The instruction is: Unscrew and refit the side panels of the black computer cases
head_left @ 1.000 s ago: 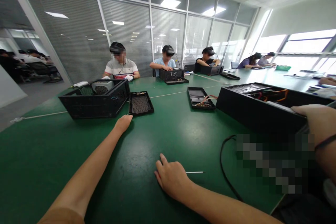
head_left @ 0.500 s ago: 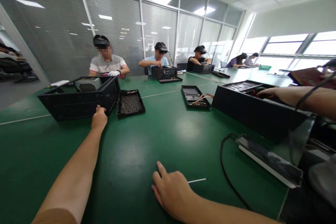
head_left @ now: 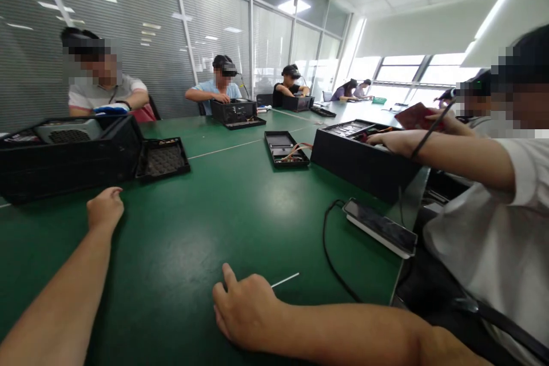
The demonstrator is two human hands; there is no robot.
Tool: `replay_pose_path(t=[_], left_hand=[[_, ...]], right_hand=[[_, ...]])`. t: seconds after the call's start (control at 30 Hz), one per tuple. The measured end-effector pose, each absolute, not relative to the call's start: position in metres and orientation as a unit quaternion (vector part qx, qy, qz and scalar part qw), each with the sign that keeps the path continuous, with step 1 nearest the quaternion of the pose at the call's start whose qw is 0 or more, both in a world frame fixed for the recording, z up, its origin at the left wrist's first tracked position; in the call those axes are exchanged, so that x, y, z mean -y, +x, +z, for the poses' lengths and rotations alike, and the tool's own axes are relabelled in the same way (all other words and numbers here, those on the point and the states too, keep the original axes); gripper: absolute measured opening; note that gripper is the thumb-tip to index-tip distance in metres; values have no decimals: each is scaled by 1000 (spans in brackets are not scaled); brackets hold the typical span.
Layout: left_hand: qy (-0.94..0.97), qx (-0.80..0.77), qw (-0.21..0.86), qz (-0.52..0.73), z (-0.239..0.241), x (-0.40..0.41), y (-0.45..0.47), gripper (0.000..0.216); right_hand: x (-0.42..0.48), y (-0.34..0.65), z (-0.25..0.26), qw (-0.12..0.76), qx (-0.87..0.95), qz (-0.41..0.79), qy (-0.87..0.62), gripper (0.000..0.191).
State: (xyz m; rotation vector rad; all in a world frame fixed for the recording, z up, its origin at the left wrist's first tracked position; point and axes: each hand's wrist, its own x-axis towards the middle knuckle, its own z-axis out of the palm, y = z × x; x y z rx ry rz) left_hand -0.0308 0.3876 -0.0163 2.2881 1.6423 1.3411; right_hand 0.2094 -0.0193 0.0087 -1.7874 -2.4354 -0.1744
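My left hand [head_left: 106,207] is in front of the black computer case [head_left: 68,160] at the left, its fingers curled together; whether anything is in them is hidden. My right hand [head_left: 244,311] is low over the green table [head_left: 171,297], its index finger stretched forward and the other fingers curled. A thin pale shaft, seemingly of a screwdriver [head_left: 286,280], sticks out at its right side; the handle is hidden by the hand. The open case shows a grey power supply [head_left: 72,131]. Its detached front panel [head_left: 164,159] lies to its right.
At the right, a co-worker's arm [head_left: 463,157] reaches into a second black case [head_left: 360,157]. A black tray-like panel [head_left: 285,140] with a ribbon cable lies beside it. A dark flat device [head_left: 381,226] with a black cable lies near the right edge. More people work across the table.
The view has swung right, bringing the right-hand co-worker into sight. My left hand has come away from the left case's side. My right hand and the pale shaft keep nearly the same pose.
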Motion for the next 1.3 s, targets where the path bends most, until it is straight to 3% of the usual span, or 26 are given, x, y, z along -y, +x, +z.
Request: replay_pose_path(t=[0.1,0.33,0.6,0.8,1.03,1.17,1.3], left_hand=[[755,-524,-47,392,-7,-321,-15,22],[856,-398,-44,326,3,-136,28,22],[899,-330,94,273,24,45,27,26],[871,-373,96,305,31,59,8,22],[839,-380,109,373,18,32,-4,26],[855,-349,141,358,14,33,-5,25],[862,-346,148,340,13,33,-3,25]], right_hand=[[22,210,12,62,804,-74,-586,33],[39,210,25,45,807,-77,-584,31],[59,191,32,59,850,-142,-504,26],[56,167,37,89,874,-152,-453,23],[45,174,23,181,873,-182,-415,14],[41,175,18,210,882,-173,-384,26],[35,171,14,182,902,-157,-358,31]])
